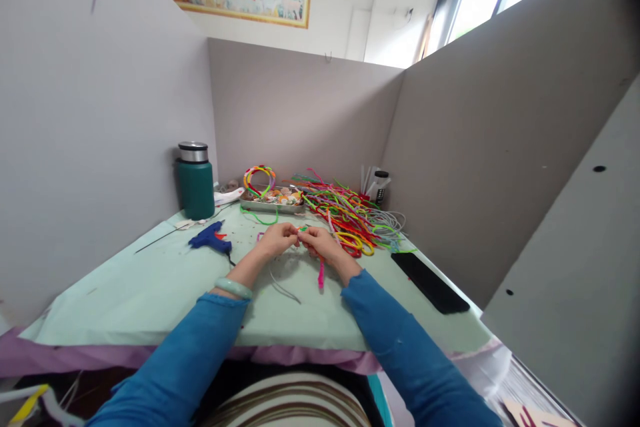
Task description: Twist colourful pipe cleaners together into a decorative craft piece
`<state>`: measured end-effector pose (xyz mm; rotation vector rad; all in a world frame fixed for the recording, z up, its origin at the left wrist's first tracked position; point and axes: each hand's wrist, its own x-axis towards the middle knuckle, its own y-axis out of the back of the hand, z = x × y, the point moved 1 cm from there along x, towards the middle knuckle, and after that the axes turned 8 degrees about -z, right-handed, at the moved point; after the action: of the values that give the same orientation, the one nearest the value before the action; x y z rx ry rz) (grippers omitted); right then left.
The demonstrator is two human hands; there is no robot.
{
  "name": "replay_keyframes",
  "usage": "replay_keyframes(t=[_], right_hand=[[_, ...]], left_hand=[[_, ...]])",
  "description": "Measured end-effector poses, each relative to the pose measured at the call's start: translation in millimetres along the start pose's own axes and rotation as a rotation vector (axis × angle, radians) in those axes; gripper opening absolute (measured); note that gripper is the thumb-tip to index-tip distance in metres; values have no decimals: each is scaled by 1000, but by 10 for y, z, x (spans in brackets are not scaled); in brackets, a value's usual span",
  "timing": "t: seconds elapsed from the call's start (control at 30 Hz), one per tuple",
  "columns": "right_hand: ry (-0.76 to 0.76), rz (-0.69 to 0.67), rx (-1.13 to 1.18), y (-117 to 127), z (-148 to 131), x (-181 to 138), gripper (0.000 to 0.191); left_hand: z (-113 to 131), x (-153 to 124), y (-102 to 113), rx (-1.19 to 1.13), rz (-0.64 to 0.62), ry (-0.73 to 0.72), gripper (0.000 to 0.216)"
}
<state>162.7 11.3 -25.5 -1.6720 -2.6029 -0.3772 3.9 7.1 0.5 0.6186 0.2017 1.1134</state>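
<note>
The pink fuzzy strip is at the middle of the desk, its end trailing below the right hand. That hand and the left hand look pinched on it, fingers hiding the join. Best to steady with one, bend gently with the other — tail kept clear of the grey wire and blue glue gun.

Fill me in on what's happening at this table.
A person's left hand and right hand meet over the table, fingertips pinching a small colourful piece. A pink fuzzy strand shows just below the right hand. A blue glue gun lies to the left, untouched. Beyond the hands are a metal tray of small bits and a heap of bright strands.
</note>
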Motion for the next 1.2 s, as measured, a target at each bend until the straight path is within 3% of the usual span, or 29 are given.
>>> replay_keyframes(t=[0.5, 0.9, 1.2], right_hand=[[11, 34, -62, 28, 64, 34, 31], [40, 67, -100, 19, 28, 17, 35], [53, 78, -130, 3, -28, -14, 34]], left_hand=[[-66, 25, 15, 78, -14, 19, 30], [-76, 16, 40, 117, 60, 8, 33], [-41, -7, 17, 88, -27, 36, 34]])
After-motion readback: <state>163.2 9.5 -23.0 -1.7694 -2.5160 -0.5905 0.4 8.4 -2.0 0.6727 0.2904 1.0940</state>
